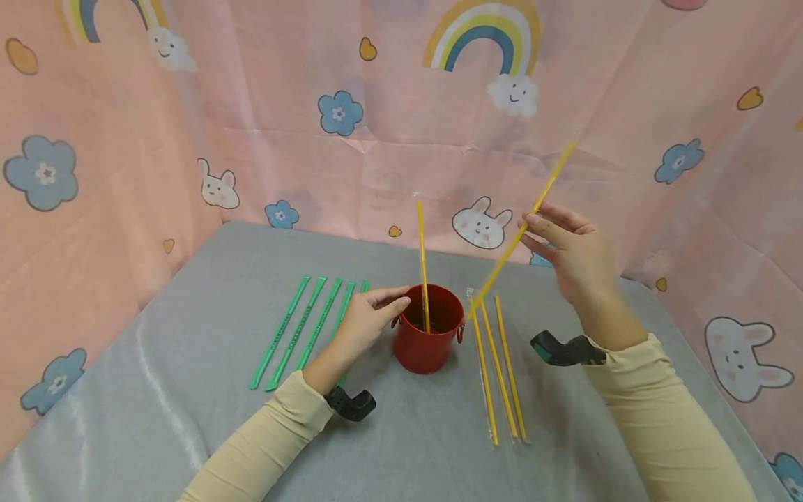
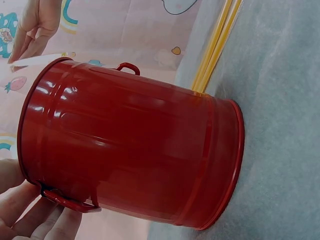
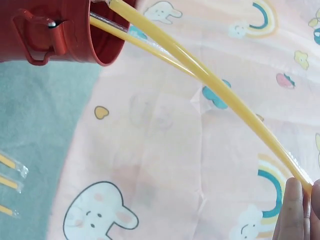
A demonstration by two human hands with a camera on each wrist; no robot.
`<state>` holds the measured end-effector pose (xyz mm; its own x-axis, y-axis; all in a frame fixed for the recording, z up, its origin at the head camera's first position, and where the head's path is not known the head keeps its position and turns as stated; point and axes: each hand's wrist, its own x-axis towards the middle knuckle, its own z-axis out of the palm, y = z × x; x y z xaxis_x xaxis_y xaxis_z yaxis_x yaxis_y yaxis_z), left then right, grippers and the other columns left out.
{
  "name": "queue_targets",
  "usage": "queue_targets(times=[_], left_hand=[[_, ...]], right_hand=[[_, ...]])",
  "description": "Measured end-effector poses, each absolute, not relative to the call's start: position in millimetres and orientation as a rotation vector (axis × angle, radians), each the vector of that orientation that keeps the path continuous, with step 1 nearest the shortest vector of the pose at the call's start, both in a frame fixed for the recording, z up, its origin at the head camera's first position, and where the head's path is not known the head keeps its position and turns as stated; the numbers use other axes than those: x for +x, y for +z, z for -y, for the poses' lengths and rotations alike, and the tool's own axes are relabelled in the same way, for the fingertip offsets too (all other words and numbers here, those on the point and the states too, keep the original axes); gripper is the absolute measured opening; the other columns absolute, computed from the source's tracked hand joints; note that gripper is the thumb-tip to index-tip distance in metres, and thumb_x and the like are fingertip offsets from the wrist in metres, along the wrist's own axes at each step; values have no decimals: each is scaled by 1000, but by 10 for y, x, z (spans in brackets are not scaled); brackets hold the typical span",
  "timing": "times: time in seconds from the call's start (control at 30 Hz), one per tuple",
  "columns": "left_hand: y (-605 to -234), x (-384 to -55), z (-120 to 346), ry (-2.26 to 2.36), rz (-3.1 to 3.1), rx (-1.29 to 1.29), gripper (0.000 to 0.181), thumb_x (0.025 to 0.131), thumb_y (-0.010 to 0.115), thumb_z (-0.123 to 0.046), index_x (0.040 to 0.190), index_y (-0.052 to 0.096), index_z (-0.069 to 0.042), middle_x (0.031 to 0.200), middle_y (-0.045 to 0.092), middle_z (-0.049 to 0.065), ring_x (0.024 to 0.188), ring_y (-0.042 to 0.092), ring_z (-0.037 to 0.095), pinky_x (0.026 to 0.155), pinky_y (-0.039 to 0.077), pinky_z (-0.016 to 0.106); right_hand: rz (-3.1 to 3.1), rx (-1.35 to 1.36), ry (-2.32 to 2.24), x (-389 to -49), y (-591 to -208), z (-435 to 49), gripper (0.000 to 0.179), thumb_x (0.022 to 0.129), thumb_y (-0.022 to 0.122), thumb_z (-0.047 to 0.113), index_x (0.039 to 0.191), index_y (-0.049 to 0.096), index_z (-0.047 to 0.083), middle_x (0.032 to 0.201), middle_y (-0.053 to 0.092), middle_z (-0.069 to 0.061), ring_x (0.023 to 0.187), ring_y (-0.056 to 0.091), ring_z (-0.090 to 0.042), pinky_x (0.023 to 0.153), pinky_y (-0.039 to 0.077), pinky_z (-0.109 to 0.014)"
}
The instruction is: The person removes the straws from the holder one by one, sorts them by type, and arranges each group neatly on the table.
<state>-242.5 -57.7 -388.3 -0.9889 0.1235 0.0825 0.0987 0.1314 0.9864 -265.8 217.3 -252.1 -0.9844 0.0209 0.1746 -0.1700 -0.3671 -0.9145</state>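
A red metal bucket (image 1: 423, 352) with small side handles stands upright on the table. One yellow straw (image 1: 422, 244) in a clear wrapper leans inside it. My left hand (image 1: 362, 324) holds the bucket's left rim, with fingers by the side handle (image 2: 70, 202) in the left wrist view. Up to the right, my right hand (image 1: 574, 251) pinches another wrapped yellow straw (image 1: 552, 178) near its middle between thumb and fingers. That straw slants down to the left, its lower end near the bucket's right rim. In the right wrist view the held straw (image 3: 235, 107) crosses in front of the one inside.
Three wrapped yellow straws (image 1: 507, 369) lie side by side right of the bucket. Several green-wrapped straws (image 1: 297, 335) lie in a row on the left, partly behind my left arm. A pink patterned cloth (image 1: 276, 84) surrounds the grey-covered table (image 1: 207, 348).
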Motion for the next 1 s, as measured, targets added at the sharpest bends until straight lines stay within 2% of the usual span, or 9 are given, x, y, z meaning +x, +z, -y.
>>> queue_targets(times=[0.43,0.57,0.77,0.87,1.0], left_hand=[[-3880,-2418,581,2044,-2349,237,34,96,68,-24,127,70,-12,131,68,7,121,63,21,77,44,24],[-3879,-2419,579,2043,-2364,246,33,96,68,-22,127,70,-12,130,68,8,114,64,18,75,44,24],[-3882,-2420,574,2047,-2357,250,34,95,69,-23,127,70,-12,128,69,8,86,53,15,60,34,24],[-3886,-2422,573,2045,-2355,249,34,95,69,-23,127,70,-12,128,69,8,82,49,15,57,30,25],[-3879,-2418,577,2046,-2360,247,34,95,69,-23,127,70,-12,129,69,8,89,53,14,60,33,25]], right_hand=[[1825,196,2462,-2598,-2573,-2467,17,86,73,-2,98,78,9,91,78,0,87,75,-11,73,61,-25],[1908,147,2400,-2592,-2609,-2537,16,86,74,2,97,80,12,89,79,2,86,75,-10,73,61,-24],[2045,37,2318,-2570,-2698,-2666,15,85,77,7,94,80,18,88,78,6,82,74,-6,72,61,-24],[2158,-2,2260,-2567,-2763,-2746,14,86,77,9,93,78,22,91,76,11,83,73,-3,73,60,-23],[2275,-51,2209,-2580,-2851,-2829,13,89,74,13,91,77,26,91,74,14,83,72,0,73,60,-21]])
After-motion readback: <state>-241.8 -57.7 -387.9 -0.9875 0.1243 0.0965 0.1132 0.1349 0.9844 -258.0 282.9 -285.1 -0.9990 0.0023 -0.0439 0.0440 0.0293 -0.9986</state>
